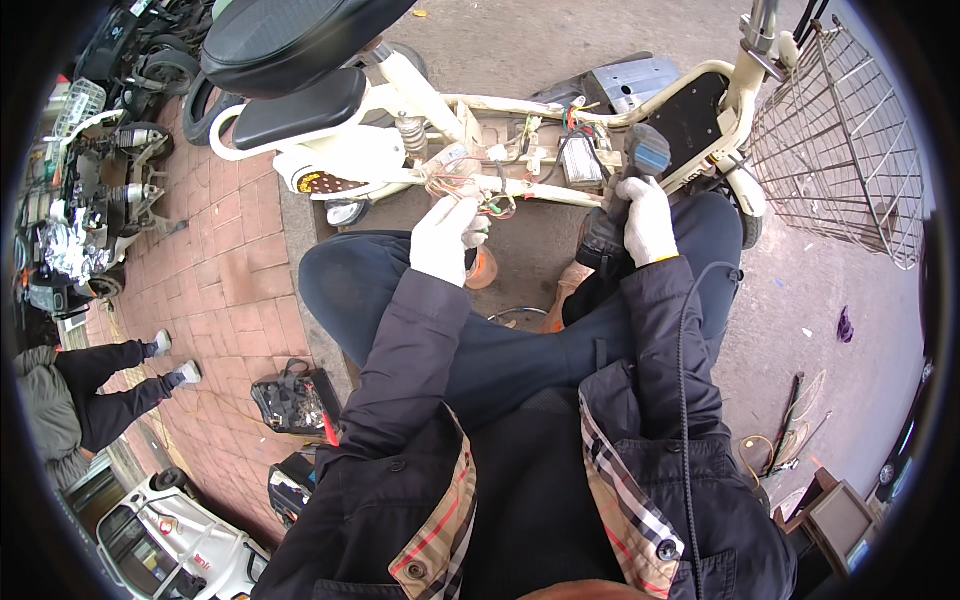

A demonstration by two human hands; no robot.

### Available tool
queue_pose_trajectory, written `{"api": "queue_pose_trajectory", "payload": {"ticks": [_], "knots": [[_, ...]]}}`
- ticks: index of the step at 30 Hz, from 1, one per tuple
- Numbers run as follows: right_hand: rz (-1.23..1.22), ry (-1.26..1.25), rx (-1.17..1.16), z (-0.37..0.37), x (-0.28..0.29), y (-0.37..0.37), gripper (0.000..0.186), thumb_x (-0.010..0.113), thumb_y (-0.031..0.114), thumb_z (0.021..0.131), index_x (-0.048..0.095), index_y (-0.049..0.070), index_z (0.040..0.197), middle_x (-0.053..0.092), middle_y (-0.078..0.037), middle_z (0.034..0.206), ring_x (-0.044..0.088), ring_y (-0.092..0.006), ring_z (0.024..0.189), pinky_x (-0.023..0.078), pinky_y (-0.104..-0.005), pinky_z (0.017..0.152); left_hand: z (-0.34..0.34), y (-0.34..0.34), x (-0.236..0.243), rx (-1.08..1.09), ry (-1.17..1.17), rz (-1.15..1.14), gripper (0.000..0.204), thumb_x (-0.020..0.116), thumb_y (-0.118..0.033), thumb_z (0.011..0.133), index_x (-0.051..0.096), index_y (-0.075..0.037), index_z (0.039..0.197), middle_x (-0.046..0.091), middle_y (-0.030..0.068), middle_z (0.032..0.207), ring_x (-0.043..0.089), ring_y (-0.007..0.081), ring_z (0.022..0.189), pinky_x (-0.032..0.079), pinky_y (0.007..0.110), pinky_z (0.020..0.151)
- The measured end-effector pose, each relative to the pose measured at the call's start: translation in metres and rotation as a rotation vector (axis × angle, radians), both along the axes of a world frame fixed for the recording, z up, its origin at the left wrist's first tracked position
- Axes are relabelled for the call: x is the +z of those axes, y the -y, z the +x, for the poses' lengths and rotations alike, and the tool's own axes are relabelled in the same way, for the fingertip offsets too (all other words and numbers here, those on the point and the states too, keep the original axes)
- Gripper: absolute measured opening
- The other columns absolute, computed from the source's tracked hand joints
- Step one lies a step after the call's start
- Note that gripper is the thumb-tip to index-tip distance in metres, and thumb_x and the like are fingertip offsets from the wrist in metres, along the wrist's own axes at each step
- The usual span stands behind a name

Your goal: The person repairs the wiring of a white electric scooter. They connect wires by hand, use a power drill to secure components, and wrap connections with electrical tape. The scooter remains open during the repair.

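Note:
Both my hands wear white gloves. With its fingertips pinched together, my left hand (443,238) holds a bundle of thin coloured wires (462,183) at the near frame tube of a cream electric scooter (355,155). My right hand (648,225) is wrapped round the grip of a cordless power drill (650,150), which has a blue-and-black body. The drill's dark battery end (600,238) hangs over my lap. Between the frame tubes, beyond my hands, lie more wires and a silver box-shaped controller (581,162). I cannot make out the wire ends inside my left fingers.
A black saddle (290,45) rises at the scooter's left, and a wire basket (845,140) stands at its right. Tool bags (297,400) sit on the brick paving. A person (70,405) is at the left, near parked vehicles. Cables (795,425) lie at the lower right.

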State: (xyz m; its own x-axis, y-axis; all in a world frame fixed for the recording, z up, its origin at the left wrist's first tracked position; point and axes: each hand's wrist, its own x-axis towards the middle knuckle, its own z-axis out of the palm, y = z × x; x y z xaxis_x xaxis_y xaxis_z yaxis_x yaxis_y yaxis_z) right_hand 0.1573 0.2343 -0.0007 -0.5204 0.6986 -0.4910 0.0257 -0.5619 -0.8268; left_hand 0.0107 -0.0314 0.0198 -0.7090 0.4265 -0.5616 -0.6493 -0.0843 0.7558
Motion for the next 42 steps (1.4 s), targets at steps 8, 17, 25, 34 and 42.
{"api": "queue_pose_trajectory", "payload": {"ticks": [8, 17, 25, 34, 42], "knots": [[0.17, 0.216, 0.16, 0.013, -0.014, -0.001, 0.033, 0.065, 0.0, 0.08, 0.065, 0.002, 0.114, 0.062, -0.004, 0.089, 0.055, -0.0136, 0.073, 0.049, -0.0301, 0.067, -0.01, -0.027, -0.003, 0.002, 0.004, 0.025, 0.024, 0.067, -0.011, 0.103, 0.07, -0.001, 0.125, 0.076, 0.0054, 0.099, 0.072, 0.0142, 0.075, 0.058, 0.026, 0.062], [0.808, 0.447, 0.655, 0.066, 0.02, 0.044, 0.079, 0.08, 0.009, 0.087, 0.045, 0.001, 0.157, 0.064, -0.024, 0.144, 0.062, -0.0321, 0.136, 0.048, -0.0379, 0.114, -0.046, -0.085, 0.007, 0.355, 0.05, 0.223, 0.02, 0.074, -0.019, 0.099, 0.07, -0.009, 0.116, 0.068, -0.0008, 0.092, 0.067, 0.012, 0.074, 0.057, 0.027, 0.068], [0.658, 0.437, 0.808, 0.065, 0.02, 0.083, 0.076, 0.08, 0.016, 0.089, 0.047, 0.002, 0.156, 0.067, -0.025, 0.137, 0.066, -0.0378, 0.129, 0.051, -0.0391, 0.109, -0.045, -0.101, 0.012, 0.406, 0.069, 0.236, 0.032, 0.07, -0.021, 0.102, 0.069, -0.005, 0.129, 0.065, 0.0014, 0.097, 0.066, 0.0157, 0.085, 0.058, 0.03, 0.079], [0.542, 0.26, 1.149, 0.061, -0.002, 0.072, 0.081, 0.088, 0.011, 0.08, 0.052, 0.001, 0.152, 0.07, -0.02, 0.134, 0.067, -0.0291, 0.127, 0.048, -0.0358, 0.111, -0.08, -0.094, 0.01, 0.255, 0.155, 0.36, 0.019, 0.07, -0.023, 0.103, 0.068, -0.008, 0.115, 0.071, 0.0044, 0.099, 0.069, 0.0171, 0.085, 0.062, 0.033, 0.081], [0.691, 0.426, 1.547, 0.038, -0.056, 0.067, 0.053, 0.064, 0.004, 0.09, 0.062, 0.006, 0.143, 0.074, -0.027, 0.118, 0.071, -0.043, 0.113, 0.054, -0.0429, 0.098, -0.069, -0.084, 0.022, 0.237, 0.183, 0.347, 0.024, 0.069, -0.019, 0.102, 0.068, -0.005, 0.122, 0.071, 0.0048, 0.102, 0.07, 0.0166, 0.088, 0.06, 0.033, 0.084]]}}
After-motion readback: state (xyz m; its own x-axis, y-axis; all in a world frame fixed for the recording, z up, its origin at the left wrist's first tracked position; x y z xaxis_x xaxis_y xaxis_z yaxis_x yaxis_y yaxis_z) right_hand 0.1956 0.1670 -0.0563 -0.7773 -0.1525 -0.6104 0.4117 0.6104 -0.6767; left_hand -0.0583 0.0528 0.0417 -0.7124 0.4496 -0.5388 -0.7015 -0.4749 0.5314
